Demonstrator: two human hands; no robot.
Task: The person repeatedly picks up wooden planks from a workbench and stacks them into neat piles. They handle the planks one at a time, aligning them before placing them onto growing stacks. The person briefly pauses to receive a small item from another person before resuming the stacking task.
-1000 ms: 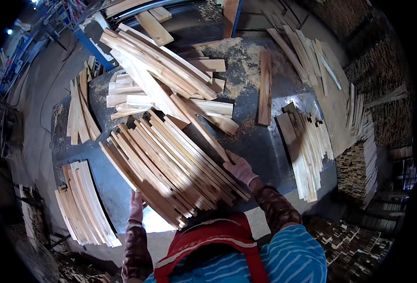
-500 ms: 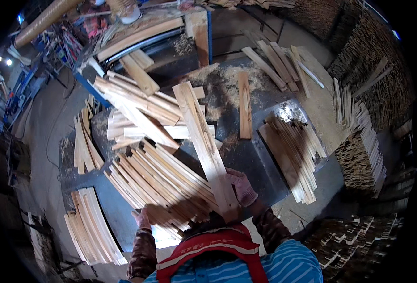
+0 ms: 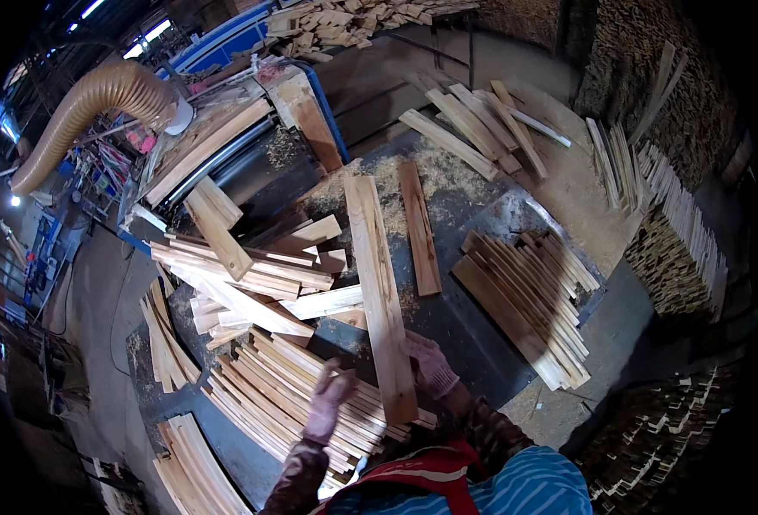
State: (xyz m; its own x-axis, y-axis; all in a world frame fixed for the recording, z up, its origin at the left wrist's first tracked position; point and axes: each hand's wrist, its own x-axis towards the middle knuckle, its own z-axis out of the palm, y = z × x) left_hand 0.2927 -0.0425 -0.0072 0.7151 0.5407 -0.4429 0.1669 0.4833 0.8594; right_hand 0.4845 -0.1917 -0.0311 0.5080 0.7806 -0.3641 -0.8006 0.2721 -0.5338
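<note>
My right hand (image 3: 433, 367), in a pale pinkish glove, grips the right edge of a long wooden board (image 3: 377, 283) near its lower end. The board slants up and away over the work table, with a dark streak in its grain. My left hand (image 3: 327, 403), gloved alike, is raised over a row of wooden slats (image 3: 254, 399) laid side by side. Its fingers are apart and nothing is in them; the held board is a little to its right. A darker single board (image 3: 420, 227) lies just beyond my right hand.
A jumbled pile of boards (image 3: 250, 309) lies at the left, before a machine with a roller (image 3: 216, 163) and a ribbed hose (image 3: 96, 103). Another slat stack (image 3: 516, 309) rests at the right. Loose boards (image 3: 473, 120) and sawdust lie at the back; a tall slat stack (image 3: 675, 249) stands far right.
My left hand has risen from the slats' near left end and moved right, toward the held board. That board now stands more upright in view. The whole view has turned and shifted.
</note>
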